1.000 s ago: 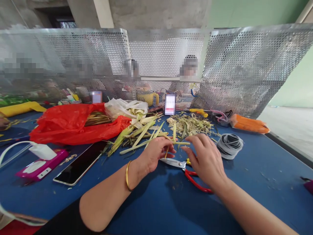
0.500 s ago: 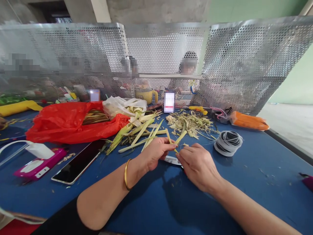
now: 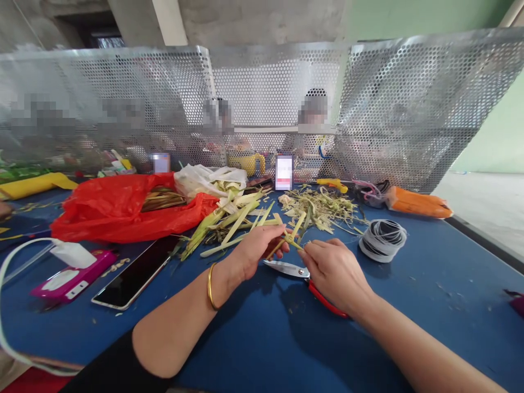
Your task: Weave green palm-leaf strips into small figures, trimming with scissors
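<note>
My left hand (image 3: 260, 246) pinches a folded knot of pale green-yellow plant strips (image 3: 290, 238) between thumb and fingers. Strip ends stick out of it upward and to the lower left. Closed fingers of my right hand (image 3: 333, 273) grip one strip end on the knot's right side. Below both hands lie scissors (image 3: 289, 268) with silver blades and red handles; my right hand covers part of them. Behind my hands spreads a pile of long leaf strips (image 3: 233, 224), and farther right a heap of shredded trimmings (image 3: 323, 207).
A spool of white thread (image 3: 382, 240) stands right of my hands. To the left are a dark phone (image 3: 135, 273), a magenta power strip (image 3: 77, 278) with a white plug, and a red plastic bag (image 3: 102, 210). A perforated metal screen (image 3: 278, 71) borders the back, with people behind it.
The knot has turned in my left hand, and its fingers have opened out a little. My right hand has shifted slightly right, and more of the scissors now shows.
</note>
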Demonstrator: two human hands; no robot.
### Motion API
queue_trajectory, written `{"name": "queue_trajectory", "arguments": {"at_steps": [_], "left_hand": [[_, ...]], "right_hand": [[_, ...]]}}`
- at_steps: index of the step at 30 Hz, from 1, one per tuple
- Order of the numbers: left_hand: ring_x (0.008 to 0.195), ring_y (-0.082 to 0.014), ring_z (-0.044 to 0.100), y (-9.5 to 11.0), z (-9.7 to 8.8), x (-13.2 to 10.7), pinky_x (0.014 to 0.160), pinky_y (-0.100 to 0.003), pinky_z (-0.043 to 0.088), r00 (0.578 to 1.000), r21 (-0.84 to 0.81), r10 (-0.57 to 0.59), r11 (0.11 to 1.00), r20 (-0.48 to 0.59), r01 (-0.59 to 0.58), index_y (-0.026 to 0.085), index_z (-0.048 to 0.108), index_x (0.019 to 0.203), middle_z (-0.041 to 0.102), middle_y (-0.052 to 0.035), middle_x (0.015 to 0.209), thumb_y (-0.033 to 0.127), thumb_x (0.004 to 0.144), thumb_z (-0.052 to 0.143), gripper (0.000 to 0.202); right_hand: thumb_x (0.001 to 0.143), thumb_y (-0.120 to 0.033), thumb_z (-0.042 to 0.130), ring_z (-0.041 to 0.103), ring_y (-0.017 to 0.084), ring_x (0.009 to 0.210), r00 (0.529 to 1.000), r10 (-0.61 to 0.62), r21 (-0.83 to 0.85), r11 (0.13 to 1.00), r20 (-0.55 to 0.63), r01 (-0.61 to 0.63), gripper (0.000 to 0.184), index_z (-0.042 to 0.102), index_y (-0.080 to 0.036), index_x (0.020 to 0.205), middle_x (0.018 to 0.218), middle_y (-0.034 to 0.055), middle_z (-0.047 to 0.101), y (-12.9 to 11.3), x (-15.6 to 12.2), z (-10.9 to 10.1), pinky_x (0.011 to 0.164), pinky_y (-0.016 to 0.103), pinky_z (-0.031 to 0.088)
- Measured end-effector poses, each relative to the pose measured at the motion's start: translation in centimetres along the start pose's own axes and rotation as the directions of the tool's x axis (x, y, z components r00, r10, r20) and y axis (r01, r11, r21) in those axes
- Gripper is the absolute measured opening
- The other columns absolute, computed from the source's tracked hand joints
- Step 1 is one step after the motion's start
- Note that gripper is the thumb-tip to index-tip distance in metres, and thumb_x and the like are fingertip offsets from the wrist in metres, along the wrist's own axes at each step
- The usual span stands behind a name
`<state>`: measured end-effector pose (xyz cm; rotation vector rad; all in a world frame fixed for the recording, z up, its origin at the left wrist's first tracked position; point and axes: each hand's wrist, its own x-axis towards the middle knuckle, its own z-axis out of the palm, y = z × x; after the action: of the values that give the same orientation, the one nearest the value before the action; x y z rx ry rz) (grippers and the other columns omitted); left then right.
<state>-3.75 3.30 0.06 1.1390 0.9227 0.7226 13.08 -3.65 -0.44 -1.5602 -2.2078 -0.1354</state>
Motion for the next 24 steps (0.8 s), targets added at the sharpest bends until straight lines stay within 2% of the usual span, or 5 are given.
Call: {"name": "queue_trajectory", "arguments": {"at_steps": [9, 12, 19, 21, 24], "left_hand": [[0.049, -0.0096, 0.053, -0.3, 0.3, 0.0, 0.052, -0.022, 0.036, 0.998, 0.140, 0.008, 0.990, 0.058, -0.016, 0.012, 0.065, 0.082, 0.068, -0.0051, 0.065, 0.048, 0.073, 0.069, 0.037], [0.046, -0.0081, 0.050, -0.6, 0.7, -0.2, 0.047, -0.021, 0.030, 0.992, 0.170, 0.015, 0.985, 0.122, -0.036, 0.012, 0.063, 0.081, 0.067, -0.0039, 0.065, 0.052, 0.069, 0.072, 0.043], [0.045, -0.0073, 0.047, -1.4, 1.4, -0.2, 0.043, -0.020, 0.027, 0.994, 0.130, 0.024, 0.991, 0.110, -0.039, 0.014, 0.056, 0.065, 0.058, 0.0008, 0.057, 0.050, 0.070, 0.069, 0.038], [0.045, -0.0070, 0.047, -1.3, 1.1, 0.0, 0.043, -0.020, 0.027, 0.992, 0.080, 0.003, 0.997, 0.126, -0.013, 0.014, 0.058, 0.067, 0.058, 0.0009, 0.056, 0.044, 0.073, 0.069, 0.033], [0.048, -0.0070, 0.050, -0.8, 0.4, 0.2, 0.046, -0.019, 0.032, 0.979, -0.129, -0.067, 0.987, 0.190, 0.093, 0.013, 0.064, 0.083, 0.060, 0.0007, 0.060, 0.035, 0.077, 0.068, 0.023]], "right_hand": [[0.096, -0.031, 0.046, 0.054, 0.013, 0.062, 0.991, 0.086, 0.168, 0.983, -0.102, -0.068, 0.028, 0.055, -0.021, 0.072, 0.068, -0.0007, 0.063, 0.3, 0.3, 0.1, 0.072, 0.027, 0.035], [0.096, -0.029, 0.044, 0.053, 0.013, 0.061, 0.993, 0.040, 0.139, 0.990, -0.112, -0.024, 0.031, 0.055, -0.020, 0.069, 0.065, -0.0006, 0.061, 0.3, 0.3, 0.2, 0.072, 0.027, 0.035], [0.095, -0.019, 0.038, 0.048, 0.013, 0.058, 0.982, -0.136, 0.102, 0.983, -0.134, 0.150, 0.032, 0.055, -0.018, 0.067, 0.063, 0.0005, 0.057, -0.4, -0.1, 0.4, 0.077, 0.030, 0.035], [0.096, -0.022, 0.037, 0.049, 0.013, 0.060, 0.989, -0.099, 0.195, 0.973, -0.111, 0.119, 0.034, 0.055, -0.018, 0.068, 0.063, 0.0005, 0.057, -0.3, -0.1, 0.1, 0.077, 0.030, 0.036], [0.098, -0.033, 0.034, 0.055, 0.015, 0.068, 0.987, 0.118, 0.477, 0.878, -0.113, -0.051, 0.037, 0.059, -0.019, 0.075, 0.068, 0.0008, 0.060, 0.5, 0.3, -0.4, 0.073, 0.028, 0.040]]}}
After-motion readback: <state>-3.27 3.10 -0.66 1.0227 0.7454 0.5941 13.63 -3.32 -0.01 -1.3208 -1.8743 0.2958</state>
